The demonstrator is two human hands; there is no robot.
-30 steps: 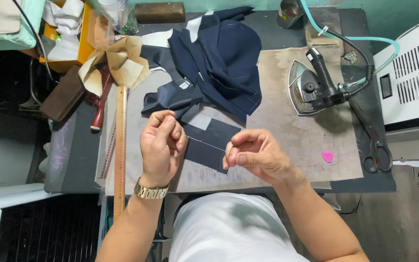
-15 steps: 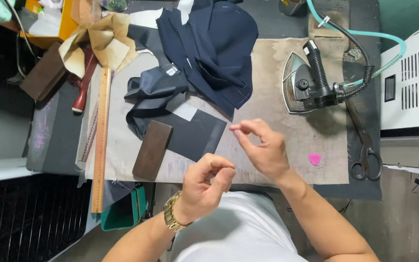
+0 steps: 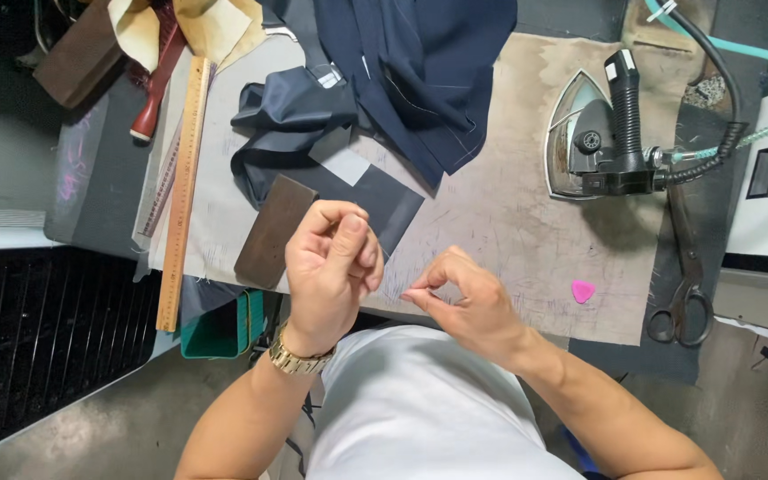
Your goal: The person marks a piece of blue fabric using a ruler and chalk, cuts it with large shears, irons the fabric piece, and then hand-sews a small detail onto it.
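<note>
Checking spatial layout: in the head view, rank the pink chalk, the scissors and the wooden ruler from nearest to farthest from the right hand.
From the right hand:
1. Pink chalk, just to its right on the pad.
2. Scissors, farther right, at the pad's edge.
3. Wooden ruler, far left, beyond the left hand.

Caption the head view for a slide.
Left hand and right hand pinch together above the pressing table, near dark fabric piece and iron.

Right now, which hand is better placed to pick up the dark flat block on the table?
Left. The left hand hovers just beside the dark flat block, while the right hand is farther over, fingertips pinched together.
</note>
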